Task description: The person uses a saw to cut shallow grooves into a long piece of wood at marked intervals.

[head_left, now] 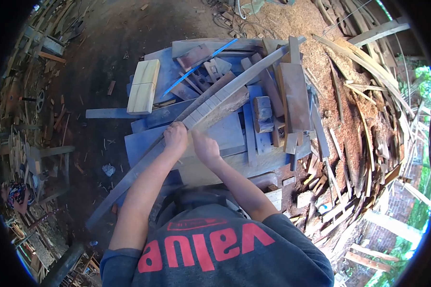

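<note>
A long wooden strip (234, 86) lies diagonally across a cluttered work surface, its lower left end reaching past the edge. Several short crosswise marks or cuts run along its middle. My left hand (176, 137) is closed around the strip just below those marks. Beside it, to the right, my right hand (206, 146) is curled into a fist close to the strip; what it grips, if anything, is hidden and slightly blurred. A thicker, rough piece of wood (227, 107) lies under the strip.
A pale block pair (143, 86) stands at the left of the bench. A blue ruler-like strip (196, 69) lies across a hand plane-like tool (216, 68). Wood blocks (263, 115) and a broad board (294, 95) sit right. Sawdust (354, 138) and scrap strips cover the ground.
</note>
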A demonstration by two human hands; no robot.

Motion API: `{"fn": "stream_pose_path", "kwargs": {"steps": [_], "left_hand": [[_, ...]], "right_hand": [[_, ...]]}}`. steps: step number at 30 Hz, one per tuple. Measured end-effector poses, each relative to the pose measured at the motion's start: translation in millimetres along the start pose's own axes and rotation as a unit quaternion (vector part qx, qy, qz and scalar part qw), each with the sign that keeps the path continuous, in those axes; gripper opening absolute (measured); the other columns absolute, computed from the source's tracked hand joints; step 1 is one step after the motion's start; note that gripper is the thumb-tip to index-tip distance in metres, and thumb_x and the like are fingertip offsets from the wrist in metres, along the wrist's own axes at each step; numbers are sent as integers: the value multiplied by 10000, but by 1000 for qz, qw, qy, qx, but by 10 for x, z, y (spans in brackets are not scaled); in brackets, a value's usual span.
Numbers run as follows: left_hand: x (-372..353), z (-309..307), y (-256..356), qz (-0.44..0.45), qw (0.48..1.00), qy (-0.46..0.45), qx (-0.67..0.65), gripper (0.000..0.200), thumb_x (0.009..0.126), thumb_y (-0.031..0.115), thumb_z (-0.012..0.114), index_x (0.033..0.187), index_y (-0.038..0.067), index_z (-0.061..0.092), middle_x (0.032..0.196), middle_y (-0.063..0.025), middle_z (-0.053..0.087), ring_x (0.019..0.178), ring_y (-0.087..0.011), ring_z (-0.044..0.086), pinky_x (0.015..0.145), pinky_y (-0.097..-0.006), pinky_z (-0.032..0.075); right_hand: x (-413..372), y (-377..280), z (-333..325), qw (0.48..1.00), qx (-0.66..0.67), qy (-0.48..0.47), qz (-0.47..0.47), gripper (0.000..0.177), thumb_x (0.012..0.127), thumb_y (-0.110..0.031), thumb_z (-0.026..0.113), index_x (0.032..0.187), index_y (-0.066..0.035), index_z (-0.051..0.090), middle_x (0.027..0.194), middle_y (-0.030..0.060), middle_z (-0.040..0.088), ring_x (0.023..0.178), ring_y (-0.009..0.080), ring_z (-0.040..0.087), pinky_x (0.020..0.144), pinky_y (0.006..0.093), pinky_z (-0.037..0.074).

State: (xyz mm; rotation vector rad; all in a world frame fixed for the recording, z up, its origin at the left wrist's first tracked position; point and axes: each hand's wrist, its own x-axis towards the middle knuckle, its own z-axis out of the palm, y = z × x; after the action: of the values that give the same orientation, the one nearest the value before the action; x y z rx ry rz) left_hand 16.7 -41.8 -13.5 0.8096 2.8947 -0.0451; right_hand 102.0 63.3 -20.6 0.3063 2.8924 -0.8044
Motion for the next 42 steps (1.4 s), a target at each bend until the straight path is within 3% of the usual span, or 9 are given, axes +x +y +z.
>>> {"fn": "stream_pose_path", "kwargs": {"steps": [10,15,16,20,25,27,34,40,42], "left_hand": [[33,162,134,-67,997,9,47,224,830,112,521,979,-33,606,894,-130,633,789,-279,651,655,-405,519],[30,270,189,-138,975,44,-169,235,788,171,525,922,4,624,852,-165,639,840,-292,635,707,-468,468],[71,314,224,-190,968,21,-160,232,816,172,488,895,7,631,883,-196,650,847,-323,632,753,-470,475],[-69,147,202,-129,988,60,61,255,775,199,529,906,3,626,877,-183,621,807,-319,611,693,-457,458],[-192,299,-38,-33,986,126,-99,361,790,241,580,1070,13,589,1020,-123,561,933,-307,527,797,-450,427],[-336,-41,-243,-18,968,99,-231,413,805,280,619,1138,42,561,1090,-109,530,1003,-309,487,858,-440,408],[-376,105,-272,-26,961,112,-250,454,812,318,650,1177,73,534,1102,-105,501,1036,-308,457,927,-443,372],[-240,-73,-302,-50,968,64,-236,429,790,330,665,1103,73,523,1072,-101,488,1024,-295,456,889,-431,387],[-215,-62,-360,19,976,26,-215,407,789,348,650,1061,76,515,1090,-109,486,1046,-299,458,873,-426,379]], "right_hand": [[33,17,-46,998,-46,-45,-9,192,862,-85,494,1049,-63,462,773,173,649,669,353,663,587,458,542],[-627,273,-225,998,-37,-25,-41,212,872,-75,490,1083,-58,496,762,215,628,640,367,648,532,466,529],[-647,176,-354,991,-83,-105,14,183,870,-71,481,1051,-46,489,743,217,631,653,378,647,528,480,523],[-185,29,-81,996,-67,-39,-38,95,922,-123,459,986,-53,471,691,218,629,622,401,638,510,500,512],[-135,48,-122,995,-98,13,-31,134,965,-191,438,975,-59,455,656,223,619,586,412,630,499,516,508],[-526,175,-216,995,-89,-54,3,136,961,-193,444,994,-61,452,666,222,623,592,408,633,493,523,508],[-13,24,16,998,-61,3,-30,132,952,-200,464,989,-73,460,722,196,636,590,399,633,492,514,512],[-674,264,-125,995,-84,-53,31,128,954,-196,455,986,-73,456,731,197,633,627,393,640,516,502,514],[-589,232,-189,996,-70,-50,17,127,954,-198,455,980,-73,453,729,203,632,633,397,640,516,506,511]]}}
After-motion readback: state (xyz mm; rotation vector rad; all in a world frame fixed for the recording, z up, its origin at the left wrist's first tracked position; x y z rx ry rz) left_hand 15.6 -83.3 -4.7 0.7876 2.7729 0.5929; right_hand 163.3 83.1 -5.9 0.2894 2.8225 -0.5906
